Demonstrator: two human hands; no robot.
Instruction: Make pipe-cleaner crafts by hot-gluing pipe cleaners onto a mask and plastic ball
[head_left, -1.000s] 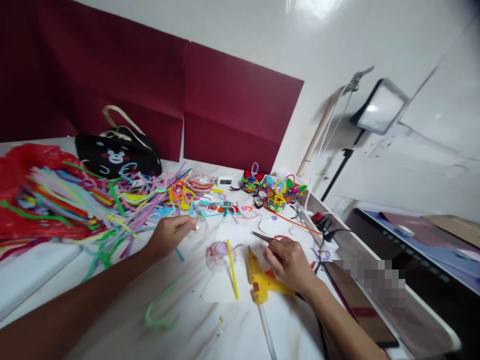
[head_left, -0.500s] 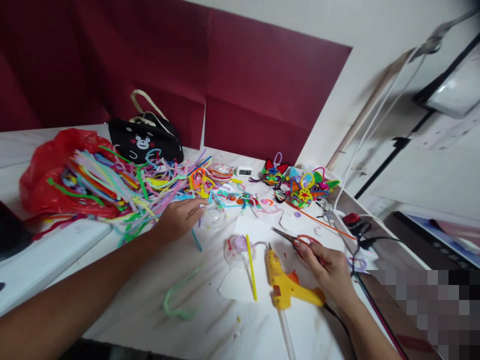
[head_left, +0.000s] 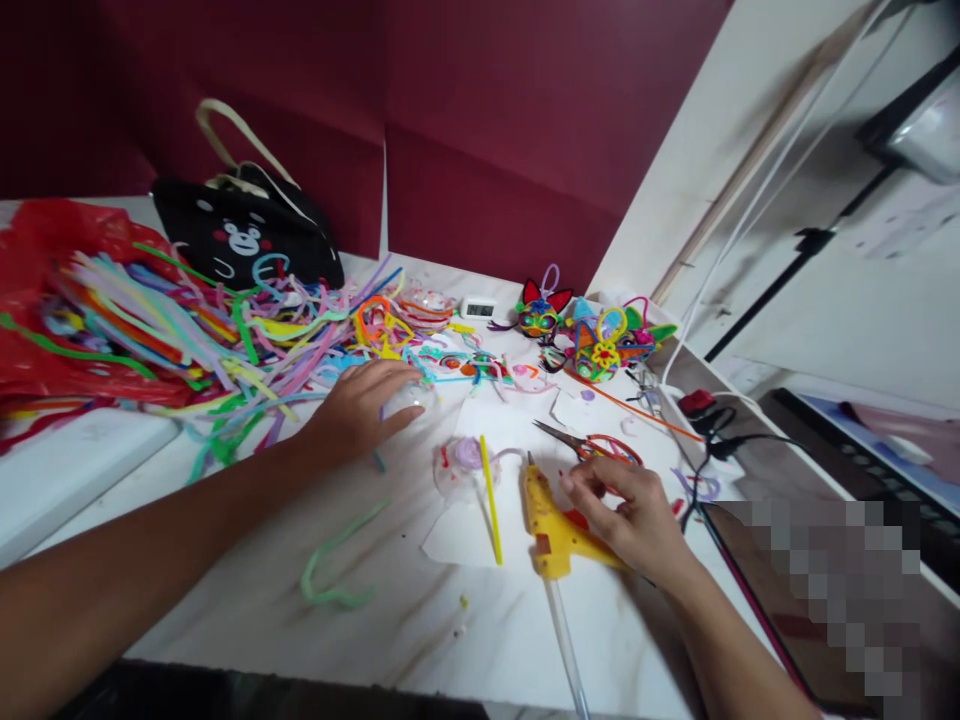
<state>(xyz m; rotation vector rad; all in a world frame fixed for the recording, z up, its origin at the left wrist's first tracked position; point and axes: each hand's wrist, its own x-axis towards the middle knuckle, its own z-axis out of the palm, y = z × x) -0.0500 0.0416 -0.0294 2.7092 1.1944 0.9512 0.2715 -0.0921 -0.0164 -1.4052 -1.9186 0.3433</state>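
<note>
My left hand (head_left: 364, 405) reaches over a clear plastic ball (head_left: 414, 398), thumb and fingers spread around its near side; I cannot tell whether they touch it. My right hand (head_left: 630, 515) hovers by the yellow glue gun (head_left: 551, 525), fingers loosely curled and apart, with nothing visible in them. Just beyond it lie scissors (head_left: 589, 442) with orange handles, blades pointing left. Between the hands, a clear ball (head_left: 446, 480) with a purple coil (head_left: 470, 453) rests on the table beside a yellow stick (head_left: 491, 500). A pale green pipe cleaner (head_left: 326, 570) lies nearer me.
A heap of pipe cleaners (head_left: 277, 330) spills from a red plastic bag (head_left: 37, 240) at left, before a black bag (head_left: 247, 230). Finished colourful ornaments (head_left: 600, 345) and a small digital clock (head_left: 478, 308) stand at the back. Cables and a red-switched plug (head_left: 697, 403) lie at right.
My right hand has let go of the scissors, which now lie on the table, and has moved toward the glue gun. My left hand's fingers have spread by the clear ball. The view has shifted.
</note>
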